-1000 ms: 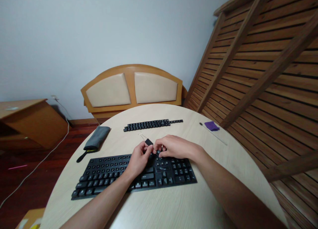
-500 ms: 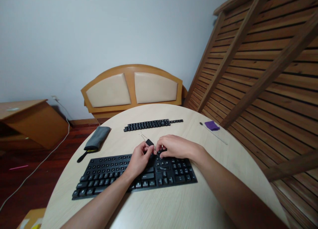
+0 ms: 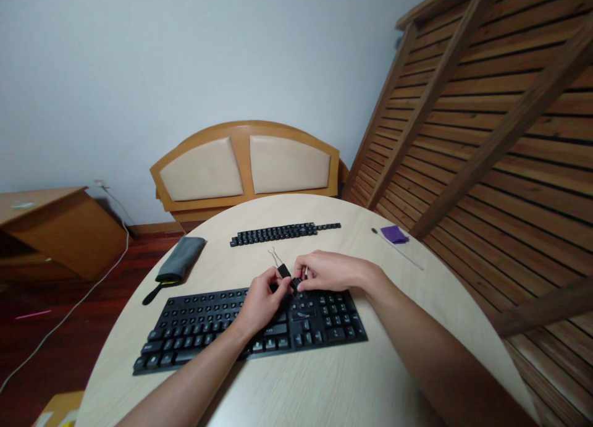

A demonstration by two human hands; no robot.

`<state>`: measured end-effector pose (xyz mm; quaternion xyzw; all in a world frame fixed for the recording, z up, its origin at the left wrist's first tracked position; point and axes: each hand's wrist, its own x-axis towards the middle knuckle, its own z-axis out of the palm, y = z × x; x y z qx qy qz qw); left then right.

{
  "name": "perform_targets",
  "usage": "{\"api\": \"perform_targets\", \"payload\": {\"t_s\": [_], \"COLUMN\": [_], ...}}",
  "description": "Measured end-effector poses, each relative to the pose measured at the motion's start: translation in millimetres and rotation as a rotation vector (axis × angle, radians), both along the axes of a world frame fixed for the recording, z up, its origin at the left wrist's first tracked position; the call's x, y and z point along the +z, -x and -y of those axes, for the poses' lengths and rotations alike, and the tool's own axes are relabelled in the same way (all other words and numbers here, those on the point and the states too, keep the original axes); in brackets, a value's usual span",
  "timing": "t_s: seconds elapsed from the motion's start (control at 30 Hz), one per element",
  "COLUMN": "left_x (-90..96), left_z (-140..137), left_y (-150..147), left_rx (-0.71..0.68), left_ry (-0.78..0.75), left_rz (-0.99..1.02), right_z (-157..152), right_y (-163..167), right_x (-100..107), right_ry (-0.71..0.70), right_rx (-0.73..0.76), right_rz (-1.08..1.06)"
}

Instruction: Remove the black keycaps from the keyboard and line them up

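Note:
A black keyboard (image 3: pixel 199 322) lies on the round table, with bare switches in its upper left rows and keycaps on the lower rows and number pad. My left hand (image 3: pixel 262 297), over the keyboard's upper middle, pinches a keycap puller (image 3: pixel 283 270) with a black handle and wire prongs at both ends. Its upper prongs point away from me. Close beside it, my right hand (image 3: pixel 328 271) is closed at the puller's lower end, fingers around a small black keycap (image 3: pixel 296 283). Fingers partly hide that end. Removed keycaps (image 3: pixel 273 232) stand in rows behind the keyboard.
On the table (image 3: pixel 370 377) a grey pouch (image 3: pixel 181 260) lies at the left. A purple cloth (image 3: pixel 394 234) and a thin brush (image 3: pixel 401 250) lie at the right. Behind are a headboard (image 3: pixel 245 127) and a slatted wooden panel (image 3: pixel 482 143).
The keycap puller has swung more upright and moved slightly right. My left hand has shifted a little right with it, and the keycap now shows between my hands.

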<state>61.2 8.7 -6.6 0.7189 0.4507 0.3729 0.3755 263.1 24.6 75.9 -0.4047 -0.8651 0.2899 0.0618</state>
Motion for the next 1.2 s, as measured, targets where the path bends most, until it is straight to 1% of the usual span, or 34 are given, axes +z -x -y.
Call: {"api": "perform_targets", "payload": {"t_s": [0.07, 0.13, 0.2, 0.3, 0.37, 0.5, 0.6, 0.73, 0.97, 1.2], "left_x": [0.1, -0.5, -1.5, -2.6, -2.7, -1.8, -1.4, -1.6, 0.5, 0.3], "left_z": [0, 0, 0, 0, 0, 0, 0, 0, 1, 1], "left_y": [-1, -1, -1, 0, 0, 0, 0, 0, -1, -1], "left_rx": [-0.011, -0.022, -0.027, -0.024, -0.023, -0.025, -0.026, -0.03, -0.022, -0.029], "left_ry": [0.02, 0.032, 0.034, 0.031, 0.03, 0.04, 0.046, 0.049, 0.052, 0.06], "left_rz": [0.007, 0.007, 0.007, -0.001, -0.009, -0.014, -0.013, -0.013, -0.026, -0.012], "right_z": [-9, -20, -32, -49, -59, -74, -80, -86, -93, -98], "right_y": [-12, -25, -37, -50, -55, -61, -64, -66, -62, -61], "right_x": [-1, -4, -10, -27, -41, -68, -82, -93, -101, -107], "right_ry": [0.006, -0.059, -0.15, -0.313, -0.39, -0.445, -0.46, -0.488, -0.529, -0.531], "right_rx": [-0.074, -0.176, -0.299, -0.475, -0.572, -0.699, -0.75, -0.769, -0.766, -0.774], "right_rz": [-0.064, -0.11, -0.105, -0.065, -0.024, 0.041, 0.063, 0.074, 0.065, 0.06]}}
